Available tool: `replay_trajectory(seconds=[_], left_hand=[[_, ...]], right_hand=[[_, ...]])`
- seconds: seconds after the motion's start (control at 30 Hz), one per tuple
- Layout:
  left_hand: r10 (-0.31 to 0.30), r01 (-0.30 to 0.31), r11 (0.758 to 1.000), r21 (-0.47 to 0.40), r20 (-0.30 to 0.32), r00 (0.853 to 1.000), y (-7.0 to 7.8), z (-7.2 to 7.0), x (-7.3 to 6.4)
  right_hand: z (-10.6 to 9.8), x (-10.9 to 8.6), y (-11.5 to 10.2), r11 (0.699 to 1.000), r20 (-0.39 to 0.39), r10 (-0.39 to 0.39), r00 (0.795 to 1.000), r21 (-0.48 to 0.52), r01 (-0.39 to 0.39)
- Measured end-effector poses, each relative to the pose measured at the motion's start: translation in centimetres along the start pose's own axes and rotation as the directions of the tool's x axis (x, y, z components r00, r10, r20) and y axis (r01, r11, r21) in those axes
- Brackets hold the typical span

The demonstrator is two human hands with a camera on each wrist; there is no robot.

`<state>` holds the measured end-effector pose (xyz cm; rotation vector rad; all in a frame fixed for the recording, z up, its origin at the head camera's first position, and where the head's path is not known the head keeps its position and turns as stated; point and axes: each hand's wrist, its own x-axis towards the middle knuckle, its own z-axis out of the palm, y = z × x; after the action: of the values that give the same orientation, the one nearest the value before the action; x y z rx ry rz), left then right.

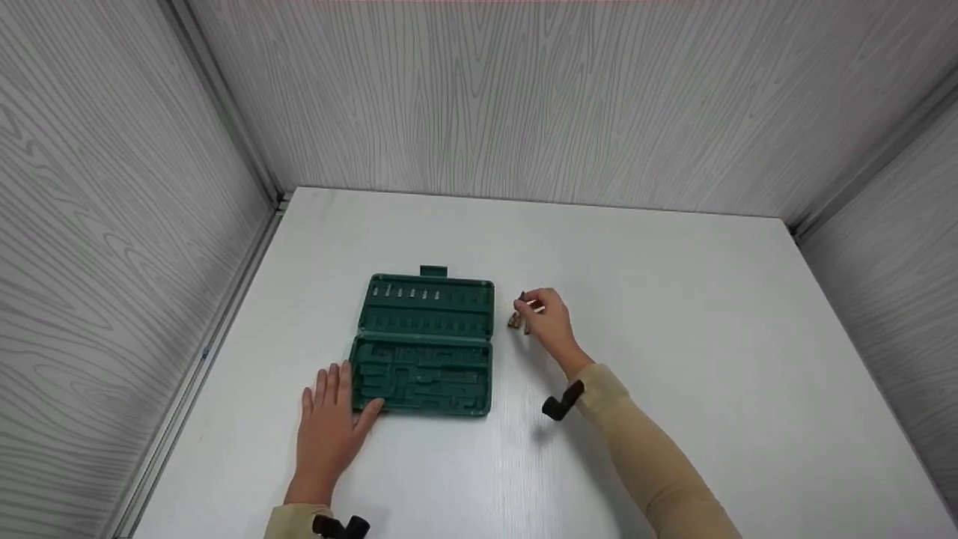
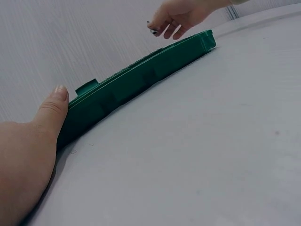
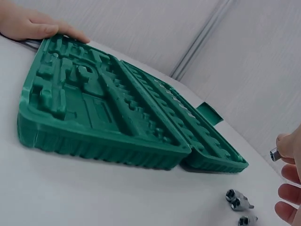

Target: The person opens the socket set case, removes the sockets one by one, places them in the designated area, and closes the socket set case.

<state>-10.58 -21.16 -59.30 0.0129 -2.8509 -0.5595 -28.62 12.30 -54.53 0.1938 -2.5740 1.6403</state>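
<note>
Head view: the right hand pinches a small, silver, cylindrical metal socket just right of the open green plastic case; the far half's row of silver metal pieces lies leftward and slightly beyond. Left hand, fingers straight, touches the case's near left corner, farther from the socket.
</note>
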Motion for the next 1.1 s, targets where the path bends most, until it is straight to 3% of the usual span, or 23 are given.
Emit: replay_trajectory(seconds=[0.3,0.5,0.7,0.9,1.1], left_hand=[[0.003,-0.003,1.000,0.007,0.014,1.000,0.0,0.2,0.0],[0.000,0.000,1.000,0.005,0.005,1.000,-0.1,0.1,-0.1],[-0.005,0.005,1.000,0.004,0.004,1.000,0.1,0.1,-0.1],[-0.012,0.012,1.000,0.001,0.011,1.000,0.1,0.2,-0.1],[0.002,-0.002,1.000,0.002,0.000,1.000,-0.1,0.2,0.1]], right_hand=[[-2.6,-1.5,3.0,0.995,0.010,-0.033,0.999,-0.096,0.034],[-2.7,-1.8,3.6,0.990,0.071,0.025,0.997,-0.143,-0.015],[-2.2,-2.1,3.7,0.978,0.033,0.024,0.999,-0.209,-0.017],[-2.0,-2.1,3.7,0.981,-0.013,0.035,0.999,-0.190,-0.037],[-2.0,-1.9,3.6,0.982,-0.018,0.097,0.995,-0.163,-0.099]])
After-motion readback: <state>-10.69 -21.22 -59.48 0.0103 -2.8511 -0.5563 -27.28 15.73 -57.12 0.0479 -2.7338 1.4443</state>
